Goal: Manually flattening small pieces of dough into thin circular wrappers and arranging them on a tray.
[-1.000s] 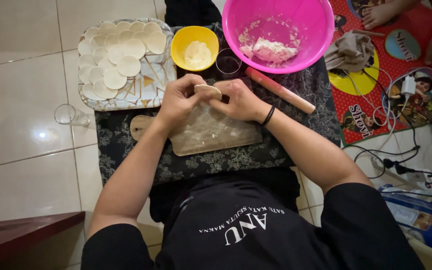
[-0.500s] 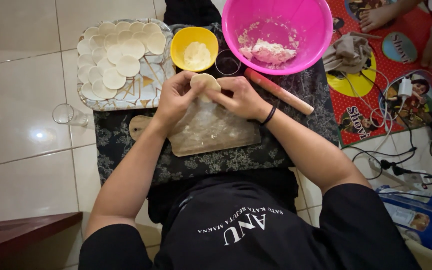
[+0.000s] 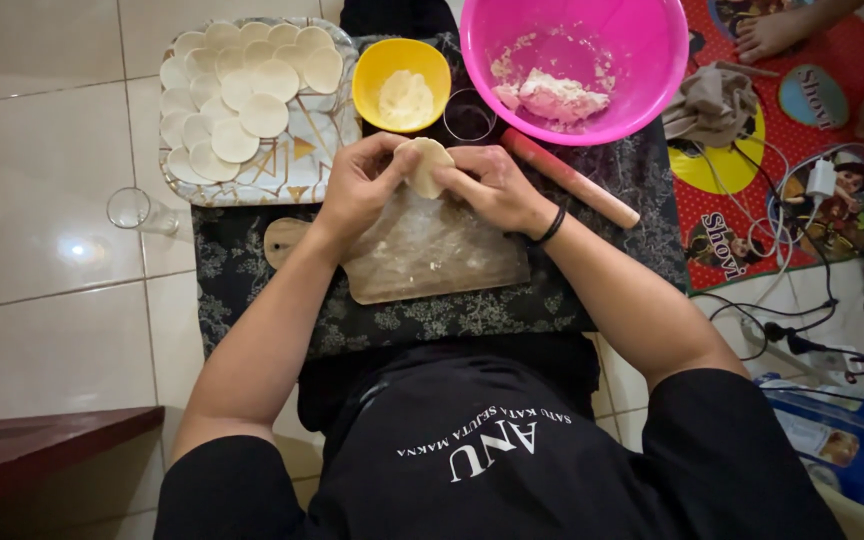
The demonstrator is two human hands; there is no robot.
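since a sec ago you've lifted the dough round [image 3: 426,165] a bit higher off the wooden board [image 3: 432,255], w/ left hand [image 3: 357,185] & right hand [image 3: 497,185] both pinching its edges, fingers closed on it. it looks folded now, so sealing is underway.

The dough round [image 3: 426,166] is partly covered by the fingers of the left hand [image 3: 357,187] and right hand [image 3: 497,185], so its lower edge is hidden. The pink bowl [image 3: 652,85] is cut off by the top edge. A bare foot [image 3: 777,30] runs out of the picture's upper right corner. The blue packet [image 3: 832,445] is blurred.
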